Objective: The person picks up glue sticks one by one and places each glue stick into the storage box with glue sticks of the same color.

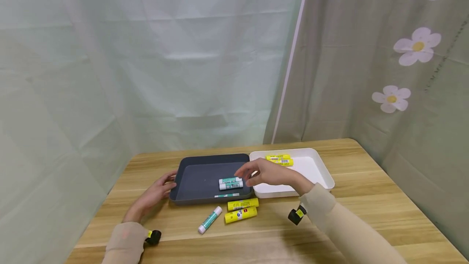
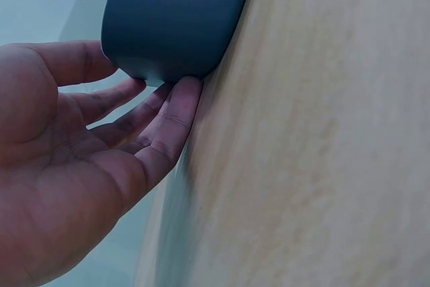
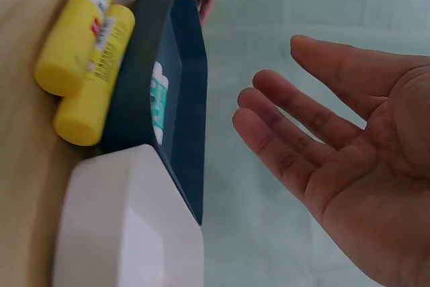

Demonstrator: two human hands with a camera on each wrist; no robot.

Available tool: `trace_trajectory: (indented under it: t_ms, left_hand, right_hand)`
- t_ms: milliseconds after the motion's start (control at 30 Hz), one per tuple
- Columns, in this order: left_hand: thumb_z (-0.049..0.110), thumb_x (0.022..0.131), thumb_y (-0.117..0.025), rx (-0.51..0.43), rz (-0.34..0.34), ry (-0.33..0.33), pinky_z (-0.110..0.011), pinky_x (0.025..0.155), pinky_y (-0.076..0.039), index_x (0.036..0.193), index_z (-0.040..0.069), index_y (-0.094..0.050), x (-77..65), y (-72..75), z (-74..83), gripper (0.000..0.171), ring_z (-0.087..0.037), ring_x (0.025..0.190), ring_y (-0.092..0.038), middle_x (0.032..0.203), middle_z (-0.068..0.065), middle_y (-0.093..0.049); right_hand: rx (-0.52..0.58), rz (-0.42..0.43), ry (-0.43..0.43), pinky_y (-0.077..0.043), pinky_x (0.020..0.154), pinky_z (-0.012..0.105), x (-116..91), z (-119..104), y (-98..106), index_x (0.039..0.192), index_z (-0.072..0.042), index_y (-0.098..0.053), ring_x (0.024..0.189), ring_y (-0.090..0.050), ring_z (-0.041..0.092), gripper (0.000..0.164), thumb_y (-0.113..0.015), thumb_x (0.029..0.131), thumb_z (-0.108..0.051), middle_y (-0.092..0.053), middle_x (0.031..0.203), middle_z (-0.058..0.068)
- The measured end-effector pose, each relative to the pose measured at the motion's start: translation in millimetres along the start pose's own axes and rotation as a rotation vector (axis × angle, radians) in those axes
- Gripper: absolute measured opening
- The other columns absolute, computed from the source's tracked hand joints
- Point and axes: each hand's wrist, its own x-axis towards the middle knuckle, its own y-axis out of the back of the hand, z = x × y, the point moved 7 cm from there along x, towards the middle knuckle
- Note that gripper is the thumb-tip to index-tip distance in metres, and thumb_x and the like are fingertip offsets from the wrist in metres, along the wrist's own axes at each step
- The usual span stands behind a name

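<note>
Right grip [image 1: 270, 172] is released; left grip [image 1: 155, 194], unclenched, touches the dark-grey rectangular plastic tray [image 1: 198, 178] at its left edge; pushing could skew it.

Wooden table [image 1: 370, 199] beneath trays [image 1: 198, 180], glue sticks [image 1: 240, 215]
</note>
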Motion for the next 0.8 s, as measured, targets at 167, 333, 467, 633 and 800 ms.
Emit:
trace_trajectory:
  t_ms: [167,333,467,633,800]
  left_hand:
    - [0.012,0.112,-0.045,-0.005,0.001,0.003,-0.057,0.11,-0.042,0.163,-0.003,-0.017,0.3,-0.6,-0.6,0.06,-0.052,0.143,-0.035,0.158,-0.036,-0.023]
    - [0.011,0.112,-0.044,-0.005,0.0,0.0,-0.058,0.109,-0.042,0.163,-0.004,-0.016,0.8,0.2,-1.3,0.06,-0.052,0.142,-0.036,0.158,-0.037,-0.023]
    - [0.011,0.112,-0.045,-0.001,0.001,-0.003,-0.057,0.109,-0.043,0.163,-0.004,-0.017,0.3,-0.1,-1.2,0.06,-0.053,0.142,-0.036,0.158,-0.037,-0.023]
    - [0.012,0.112,-0.046,-0.002,0.006,0.008,-0.057,0.11,-0.041,0.163,-0.003,-0.018,0.7,-0.5,-1.6,0.06,-0.052,0.143,-0.035,0.158,-0.036,-0.023]
    - [0.012,0.112,-0.046,-0.008,0.003,0.006,-0.056,0.109,-0.042,0.163,-0.003,-0.017,0.1,-0.7,-0.9,0.061,-0.052,0.143,-0.036,0.158,-0.037,-0.022]
  right_hand:
    - [-0.009,-0.007,-0.022,-0.054,0.094,0.029,-10.1,7.9,-10.7,0.135,-0.007,-0.069,0.117,-0.062,0.038,0.037,-0.069,0.098,-0.003,-0.069,0.128,0.009]
    - [0.005,-0.029,-0.013,-0.053,0.097,0.033,-18.3,15.5,-20.9,0.135,-0.005,-0.068,0.12,-0.061,0.04,0.036,-0.068,0.099,-0.004,-0.068,0.131,0.015]
    - [0.015,-0.036,0.0,-0.052,0.102,0.038,-21.8,18.5,-29.3,0.134,0.0,-0.067,0.119,-0.062,0.037,0.036,-0.068,0.098,-0.002,-0.068,0.132,0.017]
    - [0.037,-0.033,-0.013,-0.05,0.106,0.044,-25.9,20.9,-38.6,0.134,-0.001,-0.068,0.121,-0.062,0.036,0.036,-0.068,0.098,-0.001,-0.069,0.133,0.015]
    - [0.07,-0.028,0.001,-0.049,0.107,0.048,-28.6,22.8,-42.6,0.133,0.001,-0.067,0.123,-0.061,0.039,0.036,-0.068,0.097,0.0,-0.067,0.134,0.019]
